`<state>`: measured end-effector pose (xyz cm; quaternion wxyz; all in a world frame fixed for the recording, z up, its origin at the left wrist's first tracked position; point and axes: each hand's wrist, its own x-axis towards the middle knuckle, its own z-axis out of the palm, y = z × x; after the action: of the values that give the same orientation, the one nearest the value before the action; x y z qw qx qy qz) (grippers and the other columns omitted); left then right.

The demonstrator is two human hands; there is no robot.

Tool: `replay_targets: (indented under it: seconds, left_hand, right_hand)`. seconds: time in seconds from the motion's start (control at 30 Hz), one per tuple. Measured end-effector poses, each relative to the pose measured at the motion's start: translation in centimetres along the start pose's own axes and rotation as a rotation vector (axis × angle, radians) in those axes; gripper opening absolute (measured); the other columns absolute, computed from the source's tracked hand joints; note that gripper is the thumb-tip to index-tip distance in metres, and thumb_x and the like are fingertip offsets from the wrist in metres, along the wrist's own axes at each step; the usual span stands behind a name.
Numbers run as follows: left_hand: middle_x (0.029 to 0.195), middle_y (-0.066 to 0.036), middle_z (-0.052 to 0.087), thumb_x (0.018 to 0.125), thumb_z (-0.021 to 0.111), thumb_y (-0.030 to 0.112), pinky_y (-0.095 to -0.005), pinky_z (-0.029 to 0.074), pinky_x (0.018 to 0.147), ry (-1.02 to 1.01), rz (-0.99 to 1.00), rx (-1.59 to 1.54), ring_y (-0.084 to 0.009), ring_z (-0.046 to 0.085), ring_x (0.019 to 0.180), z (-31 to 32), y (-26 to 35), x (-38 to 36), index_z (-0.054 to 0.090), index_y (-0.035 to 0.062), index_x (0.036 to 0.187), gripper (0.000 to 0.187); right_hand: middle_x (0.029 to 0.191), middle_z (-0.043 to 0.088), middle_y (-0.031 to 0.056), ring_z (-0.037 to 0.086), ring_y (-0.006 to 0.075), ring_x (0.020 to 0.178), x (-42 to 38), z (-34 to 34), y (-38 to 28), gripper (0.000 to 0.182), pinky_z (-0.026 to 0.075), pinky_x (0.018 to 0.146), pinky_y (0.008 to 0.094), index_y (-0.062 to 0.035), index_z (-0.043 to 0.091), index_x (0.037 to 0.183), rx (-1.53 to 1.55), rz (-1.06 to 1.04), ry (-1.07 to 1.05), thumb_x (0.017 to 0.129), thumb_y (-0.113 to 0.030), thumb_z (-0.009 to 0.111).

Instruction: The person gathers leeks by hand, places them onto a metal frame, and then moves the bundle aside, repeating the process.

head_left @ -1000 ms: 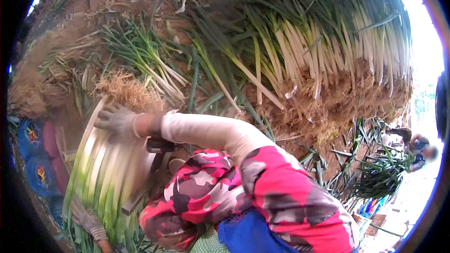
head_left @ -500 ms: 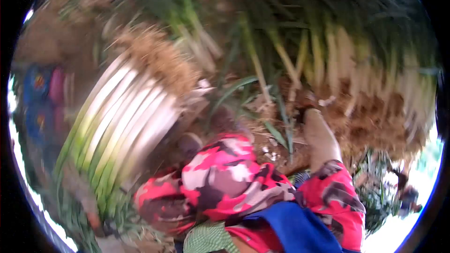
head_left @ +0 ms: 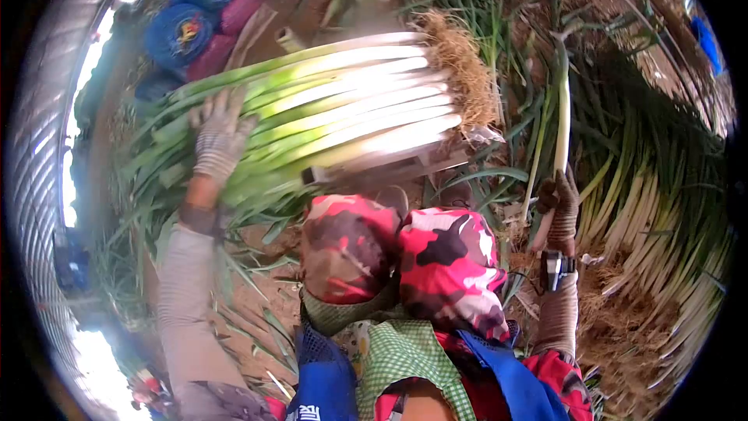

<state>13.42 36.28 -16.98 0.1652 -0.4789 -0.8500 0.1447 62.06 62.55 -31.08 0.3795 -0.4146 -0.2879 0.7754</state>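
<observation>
My left hand (head_left: 222,129), in a pale glove, lies with fingers spread on the leaves of a big stack of green onions (head_left: 366,97). The stack lies sideways, leaf ends to the left, white stems in the middle and brown roots (head_left: 460,70) to the right. Over on the right, my right hand (head_left: 564,199), in a dark glove, is closed around the lower end of a single green onion (head_left: 563,105), whose leaves point away from me. A low stand (head_left: 389,170) shows under the near edge of the stack.
Many loose green onions (head_left: 647,195) lie in a long heap at the right, roots toward me. Blue bundles (head_left: 181,35) and a pink one (head_left: 210,58) sit at the far left. My knees (head_left: 448,261) are close to the stand. Leaf scraps litter the soil.
The view has swung left, bringing the stack to the middle. My left hand now shows on the leaves. My right hand, earlier at the heap's roots, now holds one green onion.
</observation>
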Motion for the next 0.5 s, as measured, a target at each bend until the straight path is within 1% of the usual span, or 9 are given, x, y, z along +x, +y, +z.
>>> replay_targets:
  seconds: [0.03,0.17,0.23,0.27,0.33,0.37,0.4,0.43,0.5]
  left_hand:
    - [0.140,-0.012,0.041,0.085,0.056,0.045,-0.0573,0.022,0.105,0.062,-0.001,-0.043,-0.0349,0.038,0.125,-0.7,0.4,-0.6,0.043,0.0171,0.139,0.062]
    - [0.140,-0.015,0.040,0.082,0.061,0.041,-0.0511,0.024,0.109,0.241,0.047,-0.282,-0.0375,0.036,0.128,-5.2,3.0,-5.9,0.043,0.0133,0.139,0.066]
    - [0.140,-0.016,0.040,0.079,0.065,0.037,-0.0483,0.029,0.108,0.277,0.023,-0.480,-0.0381,0.036,0.128,-7.0,3.6,-8.9,0.044,0.0110,0.138,0.068]
    - [0.133,-0.018,0.045,0.075,0.071,0.023,-0.0471,0.033,0.104,0.370,0.040,-0.448,-0.0380,0.039,0.123,-7.5,3.6,-10.1,0.047,0.0086,0.134,0.066]
    - [0.133,-0.018,0.046,0.074,0.071,0.022,-0.0469,0.035,0.103,0.413,-0.019,-0.494,-0.0385,0.041,0.122,-6.9,2.8,-12.4,0.048,0.0083,0.134,0.065]
    - [0.133,-0.018,0.046,0.074,0.071,0.021,-0.0469,0.036,0.102,0.434,-0.048,-0.517,-0.0388,0.041,0.122,-6.6,2.2,-13.3,0.049,0.0082,0.133,0.065]
    - [0.123,-0.018,0.054,0.075,0.071,0.017,-0.0438,0.041,0.098,0.496,-0.088,-0.527,-0.0373,0.051,0.113,-6.9,2.0,-13.9,0.053,0.0060,0.128,0.057]
    - [0.119,-0.017,0.057,0.076,0.070,0.016,-0.0418,0.043,0.095,0.461,-0.169,-0.683,-0.0346,0.054,0.109,-6.7,1.4,-14.6,0.054,0.0055,0.126,0.053]
    - [0.111,-0.015,0.062,0.079,0.070,0.013,-0.0379,0.048,0.090,0.389,-0.325,-0.994,-0.0292,0.061,0.101,-4.8,0.6,-15.7,0.056,0.0043,0.122,0.046]
  right_hand:
    - [0.067,0.049,-0.0019,0.041,0.0060,0.047,-1.6,2.5,-1.3,0.033,0.033,0.039,0.0215,-0.0083,0.048,0.122,0.009,-0.040,-0.077,0.092,-0.020,0.057]
    - [0.077,0.056,0.0011,0.046,0.0077,0.047,-7.7,9.8,-2.8,0.055,0.036,0.038,0.0218,-0.0056,0.043,0.134,-0.296,-0.165,-0.312,0.085,-0.020,0.066]
    - [0.093,0.061,0.0023,0.053,0.0076,0.069,-9.1,12.5,-2.9,0.066,0.044,0.060,0.0219,-0.0045,0.037,0.142,-0.474,-0.259,-0.483,0.085,-0.017,0.067]
    - [0.098,0.061,0.0023,0.055,0.0087,0.079,-9.1,13.7,-2.9,0.068,0.046,0.072,0.0232,-0.0028,0.035,0.143,-0.571,-0.334,-0.574,0.085,-0.015,0.067]
    - [0.105,0.063,0.0031,0.057,0.0142,0.089,-7.7,16.6,-3.5,0.070,0.047,0.080,0.0290,0.0021,0.031,0.143,-0.779,-0.473,-0.857,0.085,-0.016,0.067]
    - [0.102,0.064,0.0062,0.059,0.0186,0.086,-5.7,17.9,-2.5,0.068,0.048,0.078,0.0320,-0.0041,0.035,0.143,-0.917,-0.579,-0.883,0.084,-0.015,0.067]
    - [0.100,0.064,0.0093,0.062,0.0231,0.083,-3.8,19.2,-1.5,0.066,0.049,0.076,0.0350,-0.0102,0.038,0.142,-1.049,-0.693,-0.902,0.083,-0.015,0.067]
    - [0.097,0.064,0.0119,0.063,0.0270,0.080,-2.8,21.1,-1.1,0.064,0.050,0.074,0.0371,-0.0148,0.041,0.141,-1.277,-0.880,-0.878,0.082,-0.015,0.067]
    - [0.091,0.060,0.0137,0.060,0.0333,0.077,-0.8,23.6,0.1,0.061,0.048,0.070,0.0417,-0.0256,0.044,0.139,-1.494,-0.940,-1.030,0.083,-0.017,0.066]
